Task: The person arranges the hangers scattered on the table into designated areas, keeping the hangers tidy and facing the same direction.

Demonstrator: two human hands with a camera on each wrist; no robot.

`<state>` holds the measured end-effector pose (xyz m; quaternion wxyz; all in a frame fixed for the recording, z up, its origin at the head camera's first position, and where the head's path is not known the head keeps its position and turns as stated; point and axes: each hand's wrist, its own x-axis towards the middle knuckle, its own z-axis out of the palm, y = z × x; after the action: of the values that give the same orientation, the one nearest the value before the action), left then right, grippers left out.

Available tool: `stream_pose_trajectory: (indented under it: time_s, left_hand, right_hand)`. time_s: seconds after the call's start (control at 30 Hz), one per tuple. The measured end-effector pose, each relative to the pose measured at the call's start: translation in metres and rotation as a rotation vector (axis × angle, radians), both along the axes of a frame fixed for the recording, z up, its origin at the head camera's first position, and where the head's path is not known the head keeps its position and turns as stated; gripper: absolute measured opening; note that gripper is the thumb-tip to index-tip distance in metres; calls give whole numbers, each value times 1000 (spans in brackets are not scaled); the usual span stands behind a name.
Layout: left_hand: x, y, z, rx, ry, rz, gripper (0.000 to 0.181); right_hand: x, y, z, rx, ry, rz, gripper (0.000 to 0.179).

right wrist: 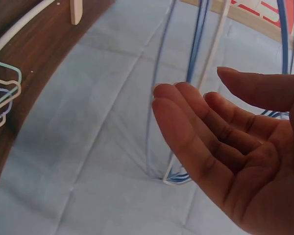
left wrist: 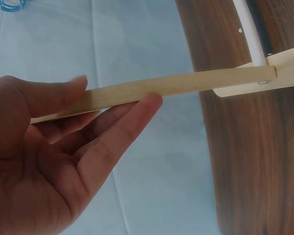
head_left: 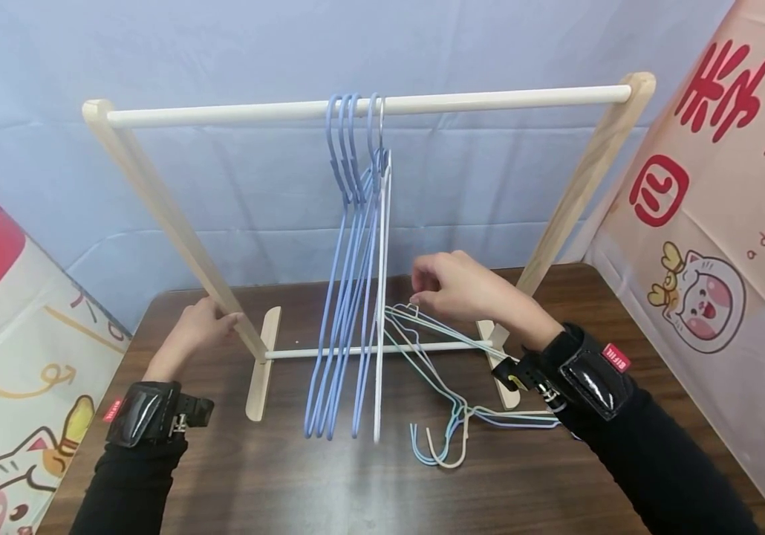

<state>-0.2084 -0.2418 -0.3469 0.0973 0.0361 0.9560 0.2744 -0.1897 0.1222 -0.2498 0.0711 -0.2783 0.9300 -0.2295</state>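
A wooden clothes rack (head_left: 489,100) stands on the table, with several blue hangers (head_left: 329,290) and a white hanger (head_left: 380,319) hooked near the middle of its top bar. My left hand (head_left: 195,327) holds the rack's left post (left wrist: 186,82) low down, the thumb on one side and fingers on the other. To the right of the white hanger, my right hand (head_left: 459,286) is raised with loosely bent fingers (right wrist: 179,127) and nothing in its grasp. Below it lies a pile of loose hangers (head_left: 466,411) in green, blue and cream, their hooks towards me.
The rack's lower rod (head_left: 295,354) joins two wooden feet (head_left: 264,371) on the brown table (head_left: 255,483). Part of the loose pile lies across the lower rod near the right foot. Light blue cloth (head_left: 235,186) hangs behind, and printed cloths (head_left: 710,186) flank both sides.
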Motion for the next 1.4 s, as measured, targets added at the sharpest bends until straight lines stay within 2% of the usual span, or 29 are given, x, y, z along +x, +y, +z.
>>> stream_pose_trajectory:
  time_s: [0.37,0.63,0.83,1.07,1.27,1.4]
  left_hand:
    - [0,0,1,-3,19,-1,35]
    - [0,1,1,-4,31,-7,34]
    - [1,1,0,-2,22,-9,35]
    - [0,0,0,-2,25,-13,35]
    - [1,0,0,-6,21,-8,35]
    - [1,-1,0,-4,21,-7,35]
  right_hand:
    - [-2,22,-32,31,-73,71,8]
    - [0,38,-57,51,-172,84,9]
    - [2,52,-79,55,-269,79,11]
    - [5,63,-103,97,-337,36,17]
    - [9,70,-123,113,-347,35,20]
    - [11,74,-136,130,-305,57,20]
